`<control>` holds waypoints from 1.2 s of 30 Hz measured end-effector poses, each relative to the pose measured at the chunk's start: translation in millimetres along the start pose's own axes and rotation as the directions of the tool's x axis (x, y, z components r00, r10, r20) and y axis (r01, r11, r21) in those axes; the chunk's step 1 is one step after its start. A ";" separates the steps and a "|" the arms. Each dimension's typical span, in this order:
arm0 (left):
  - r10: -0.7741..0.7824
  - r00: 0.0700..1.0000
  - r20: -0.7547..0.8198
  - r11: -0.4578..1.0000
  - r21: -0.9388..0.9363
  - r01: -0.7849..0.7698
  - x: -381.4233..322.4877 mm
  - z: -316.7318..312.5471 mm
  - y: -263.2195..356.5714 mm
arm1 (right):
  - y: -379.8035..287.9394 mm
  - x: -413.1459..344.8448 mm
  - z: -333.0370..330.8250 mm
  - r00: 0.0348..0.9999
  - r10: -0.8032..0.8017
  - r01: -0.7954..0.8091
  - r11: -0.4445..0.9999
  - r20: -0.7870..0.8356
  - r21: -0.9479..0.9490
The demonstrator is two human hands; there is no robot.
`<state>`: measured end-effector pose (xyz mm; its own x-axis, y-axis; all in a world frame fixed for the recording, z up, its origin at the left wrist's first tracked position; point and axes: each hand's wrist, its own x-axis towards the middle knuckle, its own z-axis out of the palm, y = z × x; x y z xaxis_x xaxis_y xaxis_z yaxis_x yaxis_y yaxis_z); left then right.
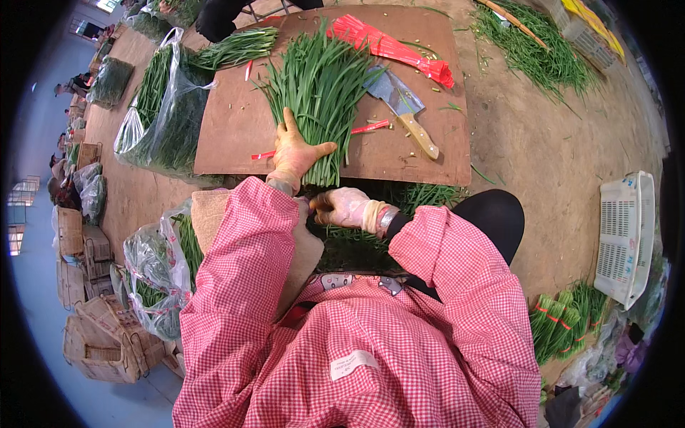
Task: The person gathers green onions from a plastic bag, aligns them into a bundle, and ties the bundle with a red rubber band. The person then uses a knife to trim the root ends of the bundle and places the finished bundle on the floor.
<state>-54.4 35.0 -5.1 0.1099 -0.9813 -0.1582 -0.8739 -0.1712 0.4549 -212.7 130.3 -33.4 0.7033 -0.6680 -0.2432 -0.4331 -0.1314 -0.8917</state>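
A thick bunch of garlic chives [321, 101] lies on a brown board [230, 134], its stem ends at the board's near edge. My left hand [297, 152], in a pale glove, grips it near the stems, thumb across the top and a finger along its left side. Just below those stem ends is my gloved right hand [342, 207], its fingers curled and blurred; whether anything is between them is unclear. A cleaver [396, 96] with a wooden handle rests right of the bunch. Red tape strips [370, 127] lie near it, and a red bundle of ties [390, 48] sits behind.
Plastic bags of greens [174, 117] stand left of the board, with a smaller chive bunch [241, 47] at its far-left corner. Loose greens [530, 48] cover the floor at far right. A white crate [623, 235] and tied bundles [562, 321] are on my right; baskets [101, 342] are at left.
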 end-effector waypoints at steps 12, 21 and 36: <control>-0.007 0.999 -0.032 1.000 0.003 0.007 -4.0 0.3 4.4 | 29.4 7.7 -68.4 0.808 0.485 -0.468 0.873 -0.334 0.136; -0.052 0.999 0.008 0.999 -0.002 0.052 -4.7 -3.5 10.5 | 54.2 38.8 -58.6 0.828 0.368 0.028 0.727 -0.424 0.686; -0.033 0.999 -0.027 0.999 0.011 0.034 -4.1 -0.7 7.7 | 3.0 -40.9 14.2 0.650 0.455 0.154 0.706 0.609 -0.691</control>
<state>-61.3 37.6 -0.3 0.1518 -0.9771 -0.1491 -0.8749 -0.2030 0.4398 -234.8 167.6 -31.5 0.6034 -0.0476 -0.7960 -0.5869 -0.7023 -0.4029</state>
